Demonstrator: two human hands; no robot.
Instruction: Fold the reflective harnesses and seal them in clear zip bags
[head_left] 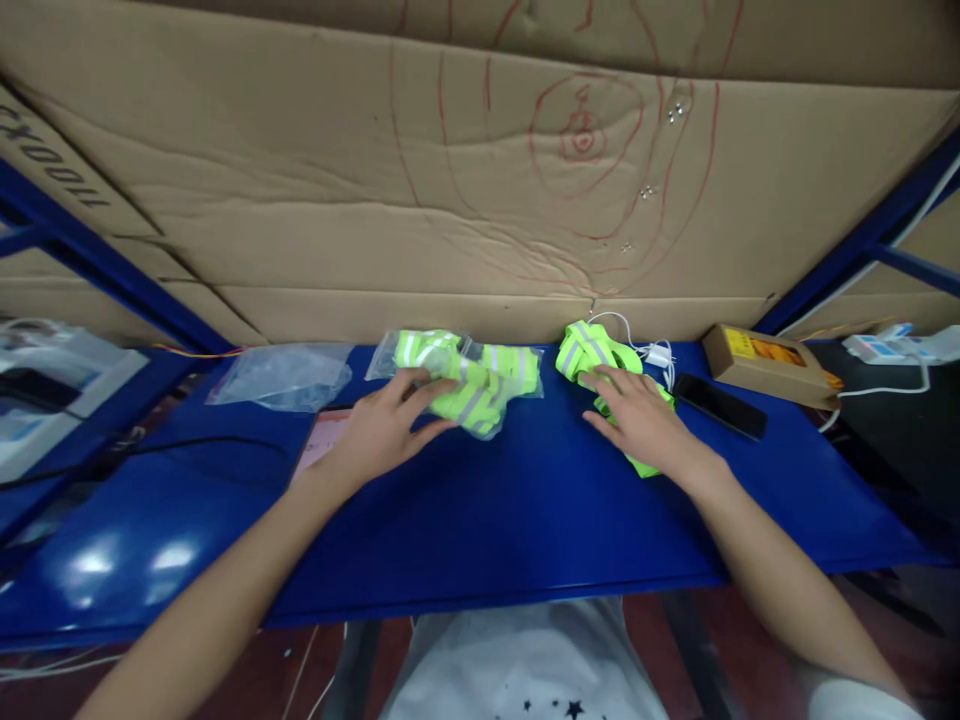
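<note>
Yellow-green reflective bands in clear plastic bags (474, 395) lie in a small pile at the back middle of the blue table. My left hand (386, 425) is at the left side of this pile, its fingers apart and touching the nearest bag. Farther right, loose yellow-green strapping with grey stripes (589, 350) lies bunched up without a bag. Over this strapping rests my right hand (637, 415), fingers spread, covering part of it.
Flat clear bags (285, 377) lie at the back left, near a pinkish phone (321, 440) partly under my left wrist. On the right are a black phone (720, 405), a white charger with cable (660, 355) and an open cardboard box (772, 365). Cardboard stands behind the table.
</note>
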